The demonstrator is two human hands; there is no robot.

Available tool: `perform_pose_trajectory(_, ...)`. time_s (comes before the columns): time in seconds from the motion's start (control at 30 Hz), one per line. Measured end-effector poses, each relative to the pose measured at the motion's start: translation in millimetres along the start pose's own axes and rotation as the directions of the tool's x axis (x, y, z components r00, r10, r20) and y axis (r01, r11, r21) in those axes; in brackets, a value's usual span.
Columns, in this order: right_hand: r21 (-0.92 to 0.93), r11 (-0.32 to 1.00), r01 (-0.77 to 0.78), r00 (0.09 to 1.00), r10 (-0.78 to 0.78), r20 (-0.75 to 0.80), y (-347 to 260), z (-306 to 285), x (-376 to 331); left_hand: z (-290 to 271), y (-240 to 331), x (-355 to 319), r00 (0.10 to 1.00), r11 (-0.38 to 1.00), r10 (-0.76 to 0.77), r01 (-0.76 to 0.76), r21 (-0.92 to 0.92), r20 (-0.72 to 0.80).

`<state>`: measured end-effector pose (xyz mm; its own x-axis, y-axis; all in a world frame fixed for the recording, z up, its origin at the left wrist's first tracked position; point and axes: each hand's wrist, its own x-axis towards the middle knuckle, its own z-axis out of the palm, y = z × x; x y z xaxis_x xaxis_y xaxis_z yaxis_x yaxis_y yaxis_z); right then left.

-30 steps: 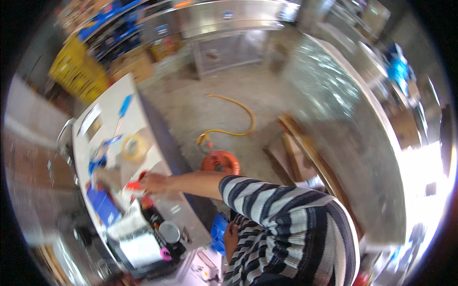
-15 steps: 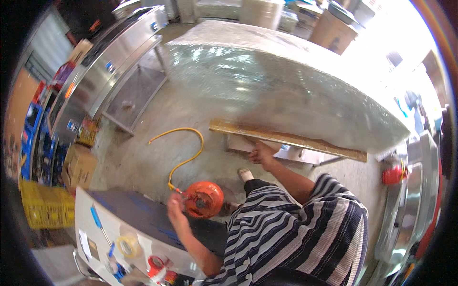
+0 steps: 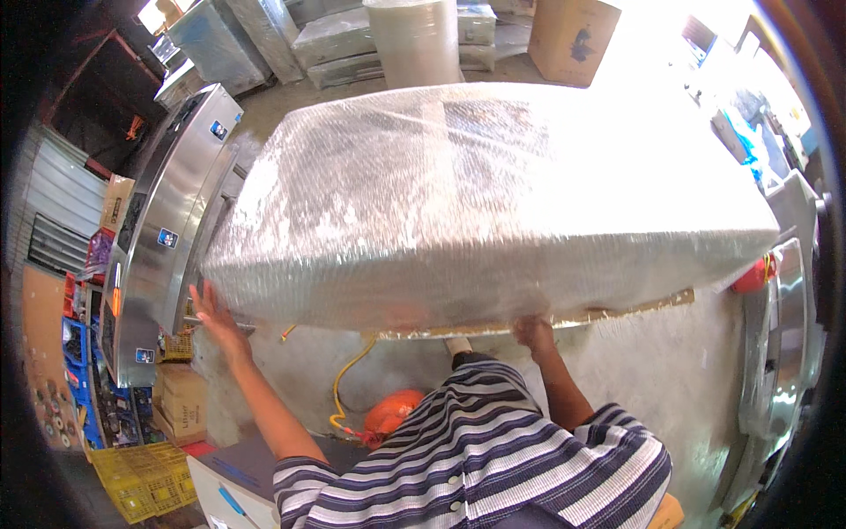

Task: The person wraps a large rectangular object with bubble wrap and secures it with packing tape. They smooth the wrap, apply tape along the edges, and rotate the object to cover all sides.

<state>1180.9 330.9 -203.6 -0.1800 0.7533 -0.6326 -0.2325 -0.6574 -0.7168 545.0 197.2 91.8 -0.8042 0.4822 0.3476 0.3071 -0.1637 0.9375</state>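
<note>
A large bulky package (image 3: 370, 286) wrapped in clear bubble film spans the space in front of me. My left hand (image 3: 216, 322) is at its near left corner, fingers spread and stretched upward, the palm close to the film; whether it presses on the package I cannot tell. My right hand (image 3: 534, 335) is at the lower near edge, right of the middle, its fingers curled at that edge and partly hidden. Brown cardboard edging (image 3: 643, 304) shows along the bottom right of the package.
An orange gas cylinder (image 3: 392, 414) with a yellow hose (image 3: 348, 370) stands at my feet. Steel cooking equipment (image 3: 167, 220) stands close on the left, above blue bins and a yellow crate (image 3: 150, 476). Wrapped steel units (image 3: 780, 335) line the right side. A tall carton (image 3: 575, 40) stands behind.
My left hand has gone from beside the gas cylinder up to the package's left corner. The package's near side appears closer and its top more visible. My right hand stays at the lower edge.
</note>
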Motion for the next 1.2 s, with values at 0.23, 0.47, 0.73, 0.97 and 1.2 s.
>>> perform_pose_trajectory(0.23,-0.086,0.987,-0.134,0.984,0.123,-0.129,-19.6,-11.4,-8.6,24.6,-22.3,7.0,0.855,0.785,-0.517,0.457,-0.419,-0.037)
perform_pose_trajectory(0.47,-0.039,0.999,0.033,0.9,-0.046,-0.433,17.3,12.9,0.5,-26.3,-76.4,4.9,0.887,0.812,-0.4,0.46,-0.36,0.23)
perform_pose_trajectory(0.73,0.695,0.616,0.371,0.889,-0.02,-0.457,40.6,2.6,-7.5,-62.7,-134.3,71.5,0.718,0.76,-0.214,0.549,-0.349,0.662)
perform_pose_trajectory(0.97,0.368,0.702,0.61,0.529,-0.015,-0.848,-10.9,195.0,-113.1,-113.9,-128.8,205.1,0.563,0.786,-0.232,0.589,-0.189,0.793)
perform_pose_trajectory(1.2,-0.065,0.705,0.706,0.434,-0.503,-0.747,-147.4,426.5,-229.8,-109.6,-188.9,295.1,0.493,0.751,-0.324,0.653,-0.097,0.808)
